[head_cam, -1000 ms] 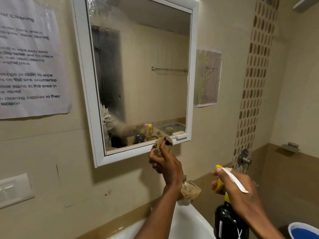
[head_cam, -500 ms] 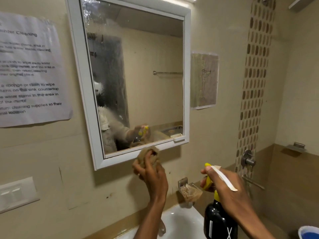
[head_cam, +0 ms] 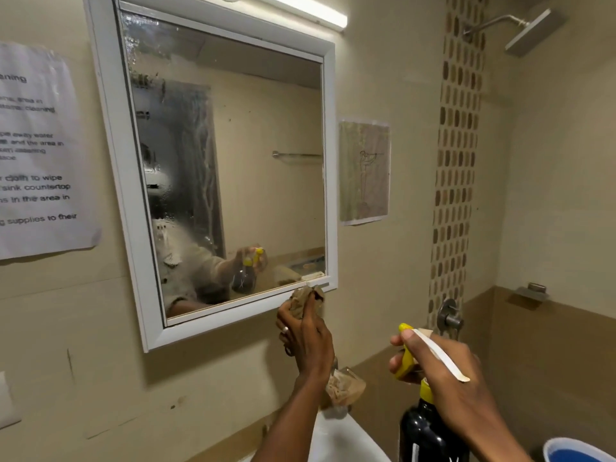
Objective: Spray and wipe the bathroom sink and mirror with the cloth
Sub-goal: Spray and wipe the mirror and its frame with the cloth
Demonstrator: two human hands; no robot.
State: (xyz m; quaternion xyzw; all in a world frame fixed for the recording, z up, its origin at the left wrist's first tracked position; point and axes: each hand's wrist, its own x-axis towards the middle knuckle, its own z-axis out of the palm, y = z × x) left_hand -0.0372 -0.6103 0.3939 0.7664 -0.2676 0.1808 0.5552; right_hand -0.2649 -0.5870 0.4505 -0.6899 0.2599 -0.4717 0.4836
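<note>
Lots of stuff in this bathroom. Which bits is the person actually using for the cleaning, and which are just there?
In use: cloth in the left hand; spray bottle in the right hand; mirror; sink.

Just there: printed notice, drawing, shower head, wall tap, blue bucket.

A single head-worn wide-angle view faces the wall close up, slightly upward at the mirror (head_cam: 230, 168); the sink (head_cam: 336, 438) barely enters the bottom edge, and the edges look bent, probably lens distortion.
</note>
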